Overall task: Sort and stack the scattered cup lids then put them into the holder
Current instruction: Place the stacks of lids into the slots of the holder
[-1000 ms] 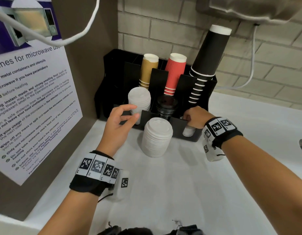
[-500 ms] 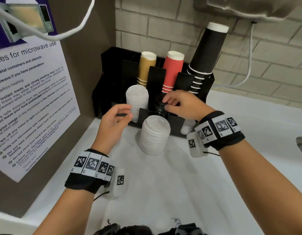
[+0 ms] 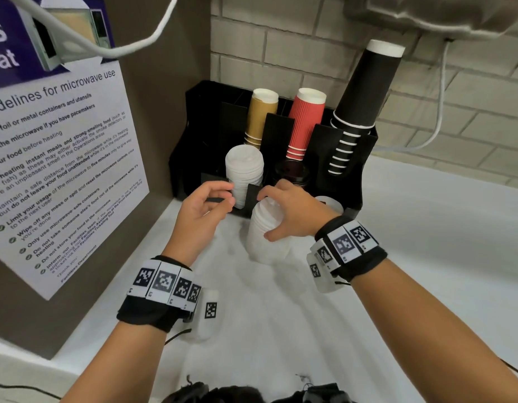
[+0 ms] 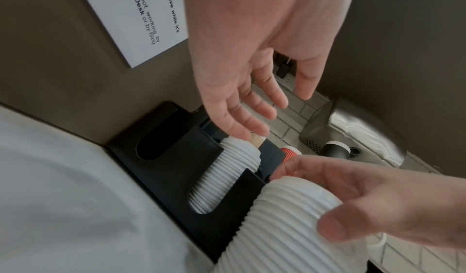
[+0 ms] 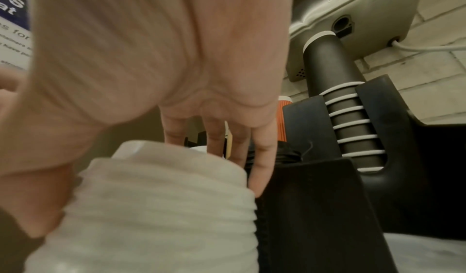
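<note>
A tall stack of white lids stands on the white counter just in front of the black holder. My right hand grips its top, thumb on the near side and fingers down the far side. The same stack fills the lower right of the left wrist view. A second white lid stack sits in the holder's left front slot, black lids in the middle slot. My left hand hovers beside the slotted stack, fingers relaxed, holding nothing.
Tan, red and black cup stacks stand in the holder's back slots. A small white lid sits at its right front. A brown panel with a microwave notice closes the left; a brick wall stands behind.
My right hand came off the holder, passed over the black lids and now grips the loose white stack on the counter. The left hand stayed near the slotted stack.
</note>
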The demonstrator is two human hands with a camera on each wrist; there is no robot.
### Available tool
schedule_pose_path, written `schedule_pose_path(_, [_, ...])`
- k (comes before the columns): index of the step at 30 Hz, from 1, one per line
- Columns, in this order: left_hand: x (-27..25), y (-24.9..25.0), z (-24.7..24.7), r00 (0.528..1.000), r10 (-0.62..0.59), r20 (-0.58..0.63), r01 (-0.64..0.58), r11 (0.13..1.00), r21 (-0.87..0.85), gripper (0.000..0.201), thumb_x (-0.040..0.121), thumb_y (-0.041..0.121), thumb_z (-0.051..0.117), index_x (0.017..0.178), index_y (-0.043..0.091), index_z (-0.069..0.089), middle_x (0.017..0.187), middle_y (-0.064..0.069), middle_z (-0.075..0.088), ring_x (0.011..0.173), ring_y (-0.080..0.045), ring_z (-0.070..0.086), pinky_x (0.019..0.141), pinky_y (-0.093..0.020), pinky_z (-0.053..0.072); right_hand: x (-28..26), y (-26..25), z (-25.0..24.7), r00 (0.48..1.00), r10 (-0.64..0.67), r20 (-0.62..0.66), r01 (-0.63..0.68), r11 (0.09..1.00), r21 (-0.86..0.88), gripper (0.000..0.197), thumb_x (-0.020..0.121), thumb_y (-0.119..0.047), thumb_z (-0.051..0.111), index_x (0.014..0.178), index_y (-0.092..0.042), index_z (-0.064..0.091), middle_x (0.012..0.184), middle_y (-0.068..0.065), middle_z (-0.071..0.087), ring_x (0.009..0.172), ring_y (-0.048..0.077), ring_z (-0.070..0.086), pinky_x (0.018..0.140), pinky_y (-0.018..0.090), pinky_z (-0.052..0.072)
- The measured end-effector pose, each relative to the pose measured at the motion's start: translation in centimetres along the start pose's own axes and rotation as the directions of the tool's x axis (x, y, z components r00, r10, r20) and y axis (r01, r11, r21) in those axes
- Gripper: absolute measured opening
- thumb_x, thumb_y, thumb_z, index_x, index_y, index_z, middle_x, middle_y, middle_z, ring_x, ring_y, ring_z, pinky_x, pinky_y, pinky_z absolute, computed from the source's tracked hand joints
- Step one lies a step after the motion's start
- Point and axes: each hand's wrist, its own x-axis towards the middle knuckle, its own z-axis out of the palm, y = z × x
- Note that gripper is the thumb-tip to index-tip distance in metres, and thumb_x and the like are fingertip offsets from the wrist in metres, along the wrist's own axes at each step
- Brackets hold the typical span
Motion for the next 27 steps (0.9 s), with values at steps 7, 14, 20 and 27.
schedule_pose_path(7, [-0.7,0.8,1.7,0.992,-0.006,0.124,0.006,1.000,-0.003,0.052,0.075,0.027,0.077,0.120,0.042,0.055,0.123,0.008,0.058,0.104,-0.006,0.064,0.085,-0.023,0.051,-2.4,-1.3,-2.9,0.966,0.025,-0.257,0.051,0.957,0.287,0.068,0.064,-0.031,0.083,0.123,-0.025,0.052,0.117,0.002,0.049,0.107,0.019,0.049,0.092,0.033,0.047])
schedule_pose_path(14, [-1.5,2.0,3.8,0.960,0.075,0.271,-0.025,0.983,-0.183,0.095,0.063,0.027,0.091,0.136,0.056,0.038,0.146,0.009,0.044,0.126,-0.014,0.055,0.091,-0.029,0.054,-5.9,-3.7,-2.6,0.944,0.116,-0.310,0.147,0.693,0.706,0.060,0.073,-0.024,0.082,0.125,-0.029,0.052,0.118,-0.006,0.059,0.109,0.008,0.058,0.086,0.022,0.053])
schedule_pose_path(20, [-1.6,2.5,3.2,0.909,0.068,0.412,-0.011,0.990,-0.138,0.093,0.060,0.028,0.087,0.139,0.049,0.042,0.143,0.014,0.046,0.124,-0.015,0.055,0.090,-0.040,0.056,-8.0,-2.6,-1.9,0.969,0.103,-0.225,0.134,0.546,0.827,0.067,0.071,-0.028,0.081,0.130,-0.037,0.051,0.121,0.004,0.063,0.112,0.018,0.062,0.094,0.044,0.053])
schedule_pose_path(27, [-2.1,2.5,4.4,0.929,0.074,0.363,-0.021,0.989,-0.146,0.092,0.056,0.029,0.088,0.135,0.046,0.045,0.136,0.013,0.051,0.123,-0.019,0.055,0.087,-0.040,0.058,-8.5,-2.3,-1.6,0.960,0.143,-0.240,0.128,0.536,0.834,0.068,0.066,-0.032,0.083,0.126,-0.041,0.053,0.120,0.001,0.064,0.110,0.018,0.063,0.094,0.048,0.052])
